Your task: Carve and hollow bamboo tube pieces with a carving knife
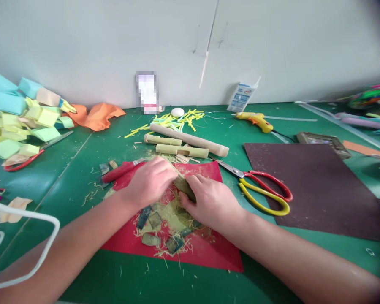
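My right hand [210,200] is closed around the near end of a greenish bamboo piece [184,185], which slants over a red sheet [221,253]. At its far end my left hand [153,179] is closed with curled fingers against the bamboo. Whether anything else is inside those fingers is hidden. Beneath the hands lie pale shavings [167,215] and several dark, worn scraps [174,244]. A red-handled knife [120,172] rests just left of my left hand. Beyond the hands are two short bamboo tubes [182,150] and a longer wooden-looking stick [190,138].
Scissors [266,190] with red and yellow handles overlap a dark brown sheet [310,190] at right. Behind stand a yellow glue gun [255,121], yellow strips [194,118] and a phone-like object [147,93]. Folded papers [11,122] crowd the left; a white wire frame [55,236] crosses my left forearm.
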`<state>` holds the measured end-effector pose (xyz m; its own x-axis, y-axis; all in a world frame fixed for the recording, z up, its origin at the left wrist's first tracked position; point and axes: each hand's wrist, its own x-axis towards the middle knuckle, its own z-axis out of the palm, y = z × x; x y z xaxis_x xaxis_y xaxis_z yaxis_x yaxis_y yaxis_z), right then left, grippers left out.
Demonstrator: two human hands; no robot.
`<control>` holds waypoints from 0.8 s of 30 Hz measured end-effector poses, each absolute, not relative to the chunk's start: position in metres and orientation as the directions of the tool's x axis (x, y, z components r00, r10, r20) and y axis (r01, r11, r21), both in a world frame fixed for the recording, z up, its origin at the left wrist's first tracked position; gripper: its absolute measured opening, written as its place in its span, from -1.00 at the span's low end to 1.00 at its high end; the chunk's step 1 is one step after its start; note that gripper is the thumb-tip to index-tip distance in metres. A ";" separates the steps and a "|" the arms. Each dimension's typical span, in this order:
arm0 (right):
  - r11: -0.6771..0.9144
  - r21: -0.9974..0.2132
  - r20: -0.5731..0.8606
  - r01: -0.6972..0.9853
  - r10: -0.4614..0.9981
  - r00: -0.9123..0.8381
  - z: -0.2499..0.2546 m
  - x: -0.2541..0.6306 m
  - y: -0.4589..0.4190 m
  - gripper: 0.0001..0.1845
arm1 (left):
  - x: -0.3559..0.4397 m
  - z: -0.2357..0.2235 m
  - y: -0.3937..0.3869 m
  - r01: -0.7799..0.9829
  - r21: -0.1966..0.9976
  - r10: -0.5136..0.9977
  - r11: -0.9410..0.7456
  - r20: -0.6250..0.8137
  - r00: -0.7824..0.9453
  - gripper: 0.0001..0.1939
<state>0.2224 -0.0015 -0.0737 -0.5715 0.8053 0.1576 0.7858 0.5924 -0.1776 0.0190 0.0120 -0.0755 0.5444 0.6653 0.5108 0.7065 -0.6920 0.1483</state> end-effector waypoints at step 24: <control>0.566 -0.218 0.131 0.795 0.824 -0.551 -0.072 0.220 0.000 -0.80 | 0.023 -0.074 0.005 0.713 0.123 0.667 -0.690 0.491 0.560 -0.81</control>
